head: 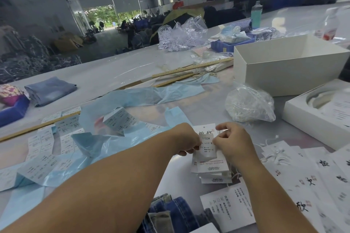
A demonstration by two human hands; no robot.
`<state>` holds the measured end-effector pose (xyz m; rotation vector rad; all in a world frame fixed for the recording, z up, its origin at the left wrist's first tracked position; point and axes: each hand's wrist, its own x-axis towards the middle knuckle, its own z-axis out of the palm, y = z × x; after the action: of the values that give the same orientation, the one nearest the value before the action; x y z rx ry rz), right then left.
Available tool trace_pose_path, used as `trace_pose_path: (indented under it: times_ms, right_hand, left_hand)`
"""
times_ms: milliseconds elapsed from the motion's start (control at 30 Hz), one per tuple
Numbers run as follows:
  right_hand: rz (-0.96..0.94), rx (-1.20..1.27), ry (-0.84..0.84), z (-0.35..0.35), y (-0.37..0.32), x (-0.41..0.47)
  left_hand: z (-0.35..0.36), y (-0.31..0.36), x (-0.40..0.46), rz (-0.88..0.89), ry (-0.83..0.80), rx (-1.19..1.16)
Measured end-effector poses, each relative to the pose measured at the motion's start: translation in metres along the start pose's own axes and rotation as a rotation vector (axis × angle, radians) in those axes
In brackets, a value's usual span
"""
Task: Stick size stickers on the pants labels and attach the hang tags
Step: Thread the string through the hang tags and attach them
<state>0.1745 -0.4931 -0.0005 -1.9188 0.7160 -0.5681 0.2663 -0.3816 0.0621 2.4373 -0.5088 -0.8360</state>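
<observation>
A stack of white hang tags [212, 169] lies on the table in front of me. Over its top tag I hold a grey size sticker [208, 146] printed 1103# and M. My left hand [186, 139] pinches the sticker's left edge. My right hand [230, 143] pinches its right edge with thumb and forefinger. More size stickers [64, 129] lie scattered on pale blue backing sheets [132, 98] to the left. Blue jeans [170, 212] lie at the near edge under my arms. More hang tags [310, 179] with black brush lettering are spread out on the right.
A bag of white string loops [250, 104] sits right of centre. An open white box [287, 66] and a white box lid [318, 111] stand on the right. Wooden rulers [191, 70] lie mid-table. Folded jeans [50, 90] lie far left, a blue bin [229, 44] at the back.
</observation>
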Motion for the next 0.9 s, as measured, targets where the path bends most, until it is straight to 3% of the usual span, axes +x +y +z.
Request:
trace_pose_path:
  times_ms: [333, 567, 733, 900]
  right_hand:
    - [-0.110, -0.231, 0.071, 0.005, -0.001, -0.006]
    - [-0.183, -0.388, 0.080, 0.010, -0.002, -0.010]
    - [-0.281, -0.492, 0.070, 0.017, -0.002, -0.012]
    - [-0.247, -0.515, 0.113, 0.015, 0.003, -0.010]
  left_hand:
    - [0.013, -0.003, 0.006, 0.081, 0.092, 0.240]
    - [0.013, -0.004, 0.005, 0.179, 0.242, 0.428]
    - [0.012, -0.008, 0.007, 0.137, 0.124, 0.483]
    - [0.009, -0.001, 0.005, 0.085, 0.000, 0.485]
